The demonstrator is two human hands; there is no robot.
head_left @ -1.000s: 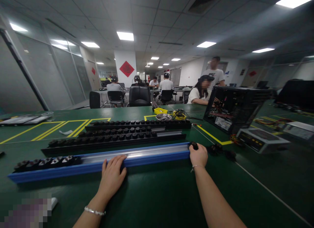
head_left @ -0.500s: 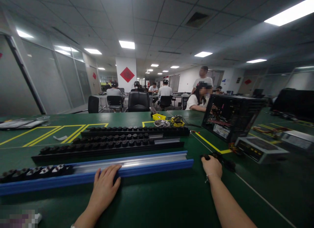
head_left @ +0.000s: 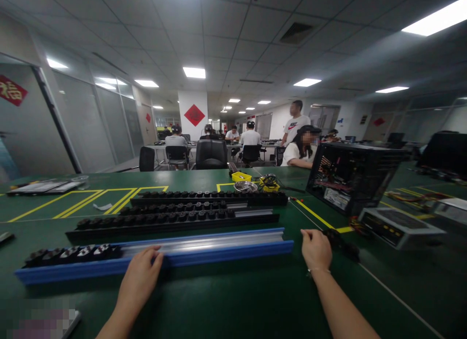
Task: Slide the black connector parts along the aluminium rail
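A long blue rail [head_left: 226,249] with a silvery channel lies across the green table, several black parts [head_left: 85,251] seated in its left end. My left hand [head_left: 144,266] rests at the rail's near edge, its fingers bent together; what they grip, if anything, is hidden. Beyond the rail's right end, my right hand [head_left: 316,249] is above the table with fingers pinched, and nothing can be made out between them. Dark parts [head_left: 343,244] lie just right of that hand. Behind the blue rail are black rails [head_left: 175,222] filled with rows of black round parts.
An open computer case [head_left: 350,178] and a power supply unit [head_left: 399,227] stand at the right. Small yellow trays [head_left: 241,177] and a metal dish [head_left: 245,187] sit farther back. A person [head_left: 299,151] sits across the table. A blurred flat object [head_left: 71,324] is at the lower left.
My left hand has slid left along the rail and its fingers have drawn together. My right hand has come away from the dark parts. The view has shifted slightly left.
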